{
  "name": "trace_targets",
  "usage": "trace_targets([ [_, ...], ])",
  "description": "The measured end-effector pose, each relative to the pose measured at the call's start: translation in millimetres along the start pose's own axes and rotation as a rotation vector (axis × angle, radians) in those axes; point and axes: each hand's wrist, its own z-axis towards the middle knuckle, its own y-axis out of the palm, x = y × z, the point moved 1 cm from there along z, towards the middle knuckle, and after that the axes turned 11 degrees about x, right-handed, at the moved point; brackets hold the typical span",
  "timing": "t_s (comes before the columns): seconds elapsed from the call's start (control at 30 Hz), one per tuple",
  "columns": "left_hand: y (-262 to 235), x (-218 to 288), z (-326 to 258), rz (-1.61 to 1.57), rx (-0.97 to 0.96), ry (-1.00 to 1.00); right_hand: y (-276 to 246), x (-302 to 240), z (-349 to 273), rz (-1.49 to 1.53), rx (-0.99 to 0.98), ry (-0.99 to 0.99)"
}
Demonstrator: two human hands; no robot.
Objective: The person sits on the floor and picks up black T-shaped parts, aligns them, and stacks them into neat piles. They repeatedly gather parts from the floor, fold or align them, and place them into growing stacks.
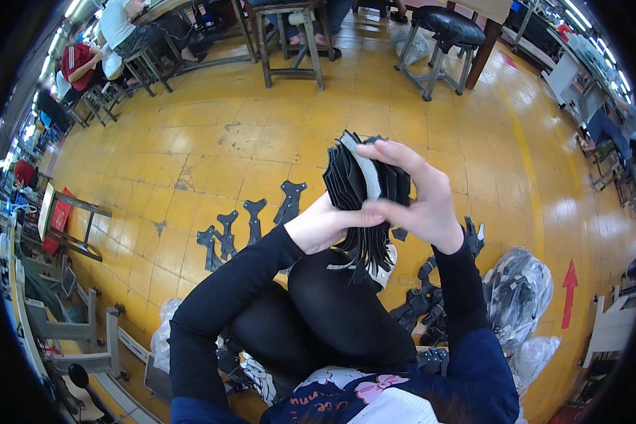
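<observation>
Above my knees, my left hand [320, 225] is wrapped round the lower part of a thick bundle of thin black cut pieces [343, 180]. The upper ends fan apart, and narrow strips hang down below. One piece [367, 169] in the bundle turns a pale grey face outward. My right hand [429, 201] closes on the bundle from the right, its fingers at the top end and its slightly blurred thumb lower down near the left thumb. Most of the left fingers are hidden behind the bundle.
Several black Y-shaped pieces [255, 219] lie spaced out on the yellow tiled floor at left. A heap of black pieces [420, 300] and a filled clear plastic bag [519, 286] sit at right. Ahead stand a wooden stool [290, 42] and a black-topped stool [445, 32]. People sit farther off.
</observation>
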Motion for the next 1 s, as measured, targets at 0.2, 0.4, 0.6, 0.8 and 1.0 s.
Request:
trace_targets([
  [0.2, 1, 0, 4, 0.338, -0.086, 0.141, -4, -6, 5, -0.137, -0.033, -0.092],
  [0.4, 4, 0, 5, 0.236, -0.046, 0.183, -5, -12, 7, -0.237, -0.054, -0.206],
  [0.6, -1, -2, -2, 0.008, -0.015, -0.005, -13, -9, 4, -0.211, 0.025, -0.123],
  [0.8, 7, 2, 0, 0.079, 0.019, 0.146, -16, -7, 8, -0.398, 0.003, -0.247],
  [1.0, 11, 9, 1, 0.445, 0.056, 0.195, -6, -14, 10, -0.382, 0.097, 0.001],
])
